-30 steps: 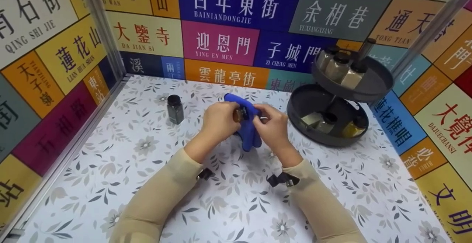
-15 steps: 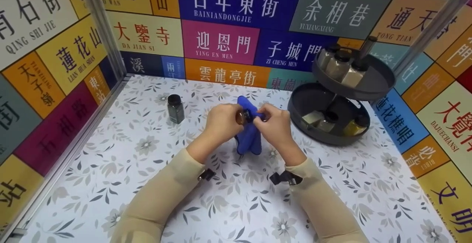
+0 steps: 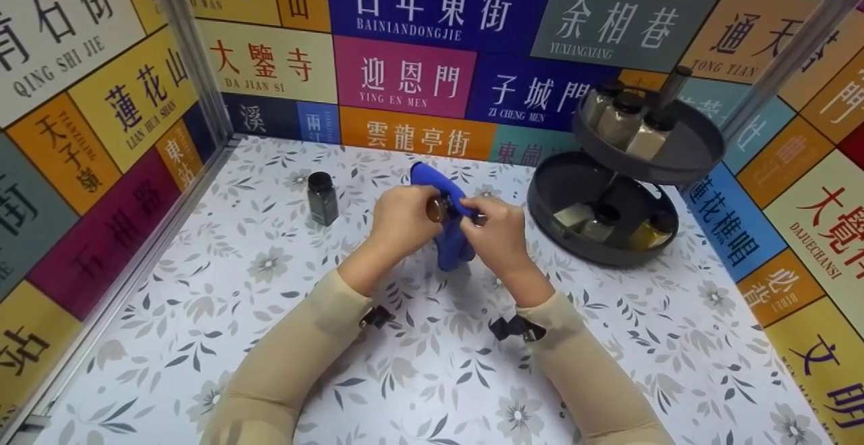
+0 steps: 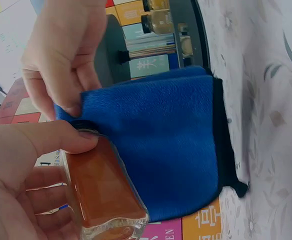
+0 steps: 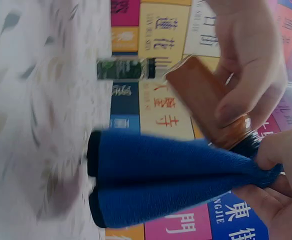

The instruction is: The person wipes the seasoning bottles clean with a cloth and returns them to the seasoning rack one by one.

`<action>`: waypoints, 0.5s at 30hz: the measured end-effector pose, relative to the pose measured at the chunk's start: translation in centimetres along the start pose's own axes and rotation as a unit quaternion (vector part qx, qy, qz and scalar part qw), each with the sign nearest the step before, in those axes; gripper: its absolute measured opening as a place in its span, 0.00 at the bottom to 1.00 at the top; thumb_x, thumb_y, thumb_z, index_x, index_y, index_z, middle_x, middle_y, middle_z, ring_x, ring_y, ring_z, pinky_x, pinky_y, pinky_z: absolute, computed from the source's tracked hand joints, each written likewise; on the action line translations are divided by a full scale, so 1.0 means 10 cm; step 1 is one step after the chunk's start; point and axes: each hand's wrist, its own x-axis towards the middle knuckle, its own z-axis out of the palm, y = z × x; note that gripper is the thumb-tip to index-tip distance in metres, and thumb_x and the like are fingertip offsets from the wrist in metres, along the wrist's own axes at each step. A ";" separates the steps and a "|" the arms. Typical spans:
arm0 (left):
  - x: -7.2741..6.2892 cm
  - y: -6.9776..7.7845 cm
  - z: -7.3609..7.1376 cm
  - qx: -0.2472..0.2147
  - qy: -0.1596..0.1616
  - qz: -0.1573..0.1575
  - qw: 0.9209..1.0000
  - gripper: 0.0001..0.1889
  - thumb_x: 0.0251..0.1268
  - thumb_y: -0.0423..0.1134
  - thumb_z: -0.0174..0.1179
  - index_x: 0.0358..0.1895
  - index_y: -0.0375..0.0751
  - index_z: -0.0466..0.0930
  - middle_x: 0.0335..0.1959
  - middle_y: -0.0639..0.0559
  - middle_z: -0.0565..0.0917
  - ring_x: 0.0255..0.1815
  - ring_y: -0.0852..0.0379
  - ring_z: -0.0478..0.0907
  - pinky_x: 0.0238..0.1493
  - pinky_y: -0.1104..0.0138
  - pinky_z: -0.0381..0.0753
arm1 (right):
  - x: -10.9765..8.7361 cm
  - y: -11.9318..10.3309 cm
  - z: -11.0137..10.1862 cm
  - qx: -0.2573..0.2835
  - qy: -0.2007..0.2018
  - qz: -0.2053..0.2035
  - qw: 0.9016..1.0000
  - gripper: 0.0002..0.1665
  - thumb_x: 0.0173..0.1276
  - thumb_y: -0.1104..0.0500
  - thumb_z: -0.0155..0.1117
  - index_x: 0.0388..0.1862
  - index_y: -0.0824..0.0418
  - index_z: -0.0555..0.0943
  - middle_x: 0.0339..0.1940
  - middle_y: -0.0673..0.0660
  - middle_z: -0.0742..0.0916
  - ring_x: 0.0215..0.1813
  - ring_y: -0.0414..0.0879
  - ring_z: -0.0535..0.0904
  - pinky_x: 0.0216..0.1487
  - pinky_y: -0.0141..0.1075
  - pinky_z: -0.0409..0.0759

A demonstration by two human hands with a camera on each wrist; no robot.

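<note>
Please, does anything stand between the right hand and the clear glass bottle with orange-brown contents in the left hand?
Yes, a blue fabric cloth with dark edging: the right hand pinches it beside the black-capped end of the clear glass bottle. Nothing else visible stands between them.

Back wall (image 3: pixel 405 70): blue, pink, orange and grey panels, printed with Chinese characters and romanised names
Left wall (image 3: pixel 101 161): yellow, magenta and orange panels
Right wall (image 3: pixel 803 242): similar patchwork
Corner posts (image 3: pixel 196 60): silvery metal
Bench (image 3: pixel 418 384): white, patterned with grey leaves and flowers
Light: soft
</note>
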 end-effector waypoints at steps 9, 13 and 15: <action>-0.02 -0.01 0.03 -0.013 -0.001 0.012 1.000 0.10 0.55 0.42 0.77 0.34 0.44 0.85 0.28 0.50 0.87 0.30 0.47 0.83 0.37 0.52 0.82 | 0.00 -0.03 0.00 0.005 0.067 -0.081 0.994 0.12 0.58 0.73 0.71 0.40 0.65 0.93 0.36 0.61 0.94 0.36 0.51 0.92 0.35 0.41 0.90; 0.00 -0.03 0.03 -0.015 0.005 0.016 1.000 0.09 0.53 0.41 0.76 0.31 0.45 0.84 0.26 0.50 0.86 0.29 0.46 0.82 0.35 0.51 0.81 | -0.01 -0.02 0.02 -0.002 0.078 -0.109 0.991 0.13 0.57 0.73 0.71 0.40 0.65 0.93 0.37 0.61 0.94 0.36 0.51 0.91 0.36 0.41 0.89; 0.00 -0.03 0.02 -0.013 0.003 0.010 1.000 0.09 0.53 0.41 0.76 0.32 0.45 0.85 0.27 0.50 0.87 0.30 0.47 0.83 0.37 0.51 0.81 | -0.01 0.01 0.05 -0.002 0.072 -0.100 0.992 0.13 0.57 0.73 0.70 0.39 0.65 0.93 0.37 0.61 0.94 0.37 0.51 0.92 0.36 0.40 0.90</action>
